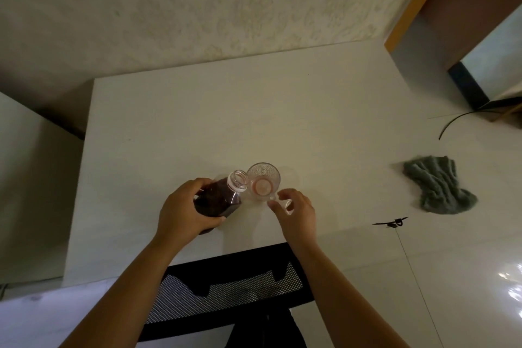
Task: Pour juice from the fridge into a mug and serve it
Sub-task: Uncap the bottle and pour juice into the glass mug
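A clear plastic juice bottle of dark red juice, uncapped, tilts toward a clear ribbed glass mug standing on the white table. My left hand is wrapped around the bottle's body. The bottle's open mouth nearly touches the mug's left rim. A thin pink layer shows at the mug's bottom. My right hand is at the mug's handle on its near right side, fingers loosely curled around it.
A black mesh chair back stands between me and the table's near edge. A grey cloth lies on the glossy floor to the right, with a small black object and a dark cable nearby. The wall backs the table.
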